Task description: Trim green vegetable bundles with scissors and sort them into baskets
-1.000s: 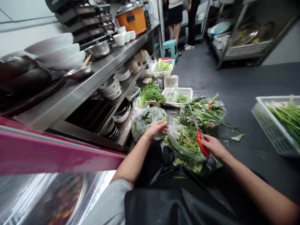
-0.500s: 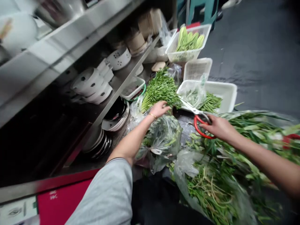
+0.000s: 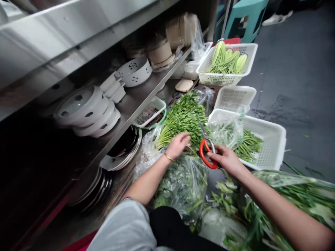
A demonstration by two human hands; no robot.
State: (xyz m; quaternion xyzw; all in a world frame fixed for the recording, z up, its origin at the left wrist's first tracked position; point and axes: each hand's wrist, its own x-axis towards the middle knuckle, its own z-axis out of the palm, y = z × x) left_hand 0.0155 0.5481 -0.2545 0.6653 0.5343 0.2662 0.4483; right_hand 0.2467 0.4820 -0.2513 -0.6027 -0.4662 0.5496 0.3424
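Red-handled scissors (image 3: 208,153) are gripped in my right hand (image 3: 224,158), and their metal blades point up and away over the edge of the greens. My left hand (image 3: 179,144), with a thin gold bracelet at the wrist, reaches to the near side of a large bunch of leafy greens (image 3: 184,116). Its fingers are stretched forward, close to the stems; whether they touch is hard to see. Beneath that wrist lies a clear plastic bag (image 3: 183,181) full of greens. Loose leaves (image 3: 225,195) lie below my right hand.
On the right stands a white basket (image 3: 272,153) with green beans and a plastic bag. A farther white basket (image 3: 222,79) holds bundled long greens. At left, a metal shelf (image 3: 141,97) carries white bowls (image 3: 86,108). Bagged long greens (image 3: 295,191) lie at lower right.
My right hand has come closer to my left, and the scissors have turned to point more upward. My left hand stays by the greens. The view has shifted.
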